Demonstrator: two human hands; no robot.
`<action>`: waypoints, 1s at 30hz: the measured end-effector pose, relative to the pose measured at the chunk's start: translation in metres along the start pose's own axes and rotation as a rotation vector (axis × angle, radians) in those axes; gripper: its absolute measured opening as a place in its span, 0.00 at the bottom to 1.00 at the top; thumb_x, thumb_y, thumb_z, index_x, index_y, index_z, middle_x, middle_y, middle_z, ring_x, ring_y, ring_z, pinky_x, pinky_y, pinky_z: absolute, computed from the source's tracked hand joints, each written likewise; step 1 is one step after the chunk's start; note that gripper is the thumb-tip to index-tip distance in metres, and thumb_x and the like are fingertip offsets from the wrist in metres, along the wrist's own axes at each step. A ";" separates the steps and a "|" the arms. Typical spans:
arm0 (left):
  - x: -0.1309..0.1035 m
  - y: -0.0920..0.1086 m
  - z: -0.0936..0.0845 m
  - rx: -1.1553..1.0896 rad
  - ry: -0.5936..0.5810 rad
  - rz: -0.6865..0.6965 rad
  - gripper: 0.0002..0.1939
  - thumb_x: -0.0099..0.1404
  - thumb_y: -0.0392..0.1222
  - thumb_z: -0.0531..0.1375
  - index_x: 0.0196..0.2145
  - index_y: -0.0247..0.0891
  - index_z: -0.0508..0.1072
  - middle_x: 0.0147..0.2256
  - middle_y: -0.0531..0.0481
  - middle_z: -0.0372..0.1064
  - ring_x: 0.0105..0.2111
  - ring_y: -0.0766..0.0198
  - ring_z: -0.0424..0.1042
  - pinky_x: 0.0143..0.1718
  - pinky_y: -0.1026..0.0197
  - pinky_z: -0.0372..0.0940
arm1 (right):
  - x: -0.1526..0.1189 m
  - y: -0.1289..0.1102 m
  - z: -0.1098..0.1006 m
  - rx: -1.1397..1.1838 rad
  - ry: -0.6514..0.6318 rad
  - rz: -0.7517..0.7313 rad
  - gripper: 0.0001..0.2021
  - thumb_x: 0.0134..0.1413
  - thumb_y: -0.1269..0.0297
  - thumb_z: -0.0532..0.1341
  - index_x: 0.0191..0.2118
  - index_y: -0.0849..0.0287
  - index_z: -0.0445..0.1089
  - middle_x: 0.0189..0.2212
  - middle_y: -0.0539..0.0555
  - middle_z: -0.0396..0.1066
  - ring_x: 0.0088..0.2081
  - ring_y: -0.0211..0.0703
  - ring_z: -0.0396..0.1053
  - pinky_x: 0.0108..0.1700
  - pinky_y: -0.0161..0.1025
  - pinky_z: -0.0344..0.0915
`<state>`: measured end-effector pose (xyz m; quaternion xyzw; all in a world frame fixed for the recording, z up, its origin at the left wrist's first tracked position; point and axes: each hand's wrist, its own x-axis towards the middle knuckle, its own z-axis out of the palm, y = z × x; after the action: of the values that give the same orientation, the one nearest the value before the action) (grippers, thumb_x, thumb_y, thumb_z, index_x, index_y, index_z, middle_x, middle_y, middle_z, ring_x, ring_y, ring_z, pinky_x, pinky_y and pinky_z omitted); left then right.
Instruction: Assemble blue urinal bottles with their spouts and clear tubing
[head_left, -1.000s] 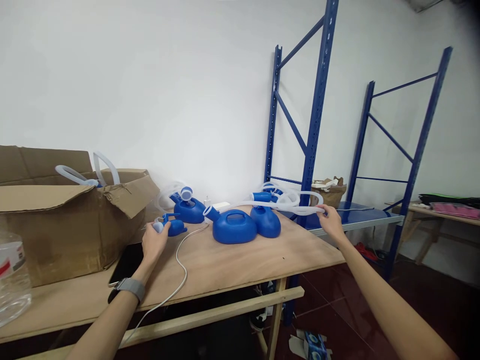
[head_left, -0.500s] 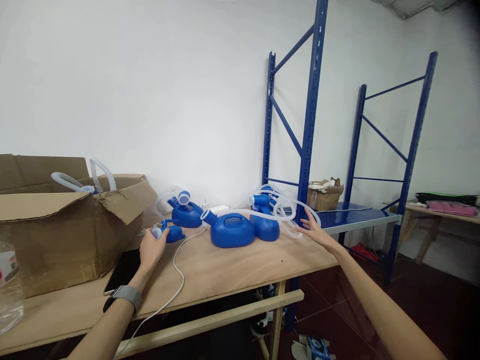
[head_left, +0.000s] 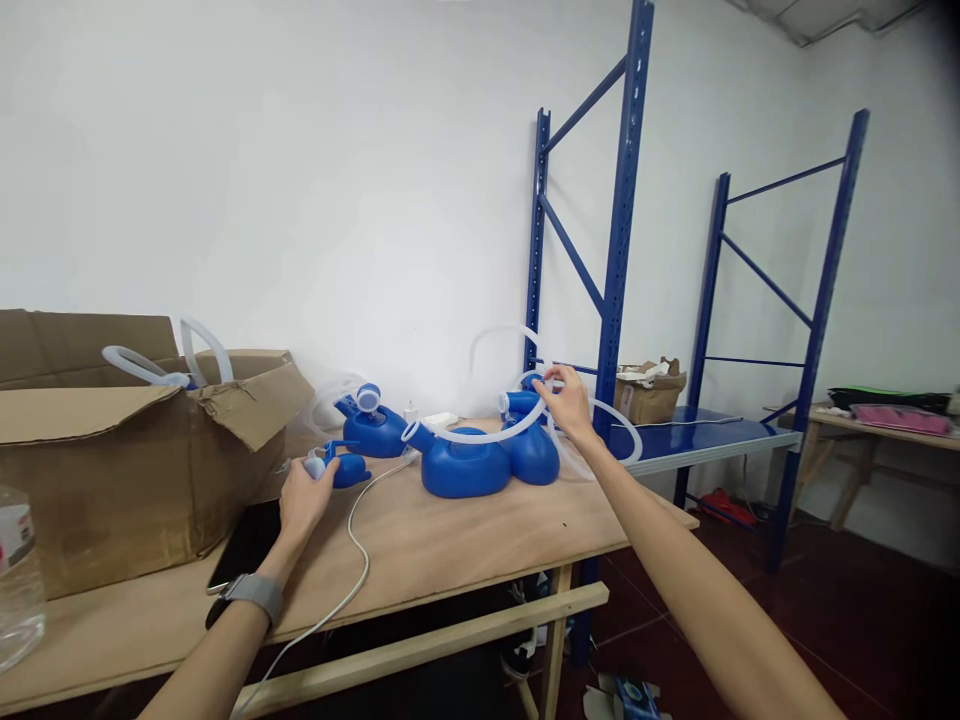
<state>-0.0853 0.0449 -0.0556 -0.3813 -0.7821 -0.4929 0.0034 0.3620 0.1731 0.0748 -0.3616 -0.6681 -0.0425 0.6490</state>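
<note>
My left hand (head_left: 301, 492) grips a blue plastic fitting (head_left: 347, 470) with a whitish cap, above the table's left part. Raised over the bottles, my right hand (head_left: 568, 402) pinches a translucent white hose (head_left: 480, 437). This hose curves across the front of a blue plastic urinal bottle (head_left: 465, 475), near its angled spout. Touching that bottle on the right stands a second blue bottle (head_left: 534, 458), with more hose loops behind my right hand. A third blue bottle (head_left: 375, 435) with a white-rimmed spout sits behind my left hand.
An open cardboard box (head_left: 135, 470) with hoses sticking out stands at left, beside a clear plastic bottle (head_left: 19, 590). A phone (head_left: 244, 545) and a white cable (head_left: 366, 555) lie on the wooden table (head_left: 450, 540). Blue metal racking (head_left: 621, 200) rises at right.
My right hand has moved left and up from the hose coils and has closed on the hose, lifting part of it. My left hand stays in place with the fitting.
</note>
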 end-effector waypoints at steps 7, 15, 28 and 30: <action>-0.003 0.002 -0.001 0.008 0.014 0.057 0.35 0.63 0.64 0.56 0.56 0.32 0.67 0.55 0.26 0.73 0.54 0.32 0.73 0.51 0.41 0.68 | 0.018 -0.064 0.005 0.069 -0.023 -0.236 0.10 0.63 0.56 0.59 0.40 0.57 0.71 0.53 0.63 0.73 0.48 0.52 0.73 0.36 0.41 0.71; -0.006 0.002 0.000 0.027 -0.001 0.085 0.33 0.64 0.64 0.56 0.54 0.35 0.67 0.54 0.28 0.73 0.53 0.34 0.74 0.49 0.42 0.69 | 0.006 -0.060 -0.011 -0.037 -0.015 -0.213 0.11 0.63 0.54 0.59 0.41 0.56 0.72 0.51 0.62 0.72 0.46 0.54 0.74 0.40 0.46 0.73; -0.005 -0.001 0.005 -0.050 -0.005 0.107 0.30 0.64 0.64 0.56 0.51 0.35 0.67 0.50 0.30 0.75 0.52 0.36 0.75 0.50 0.45 0.68 | -0.031 0.039 -0.007 -0.227 -0.595 0.255 0.21 0.69 0.49 0.52 0.52 0.58 0.73 0.50 0.63 0.76 0.50 0.55 0.74 0.55 0.49 0.68; -0.005 0.000 0.005 -0.078 0.010 0.091 0.31 0.64 0.63 0.57 0.53 0.35 0.66 0.51 0.30 0.75 0.54 0.37 0.74 0.52 0.45 0.67 | -0.041 0.048 -0.001 -0.231 -0.591 0.281 0.24 0.70 0.47 0.49 0.56 0.58 0.71 0.53 0.65 0.75 0.55 0.57 0.72 0.59 0.52 0.66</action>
<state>-0.0796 0.0453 -0.0597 -0.4139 -0.7440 -0.5243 0.0150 0.3838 0.1902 0.0183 -0.5178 -0.7616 0.0786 0.3816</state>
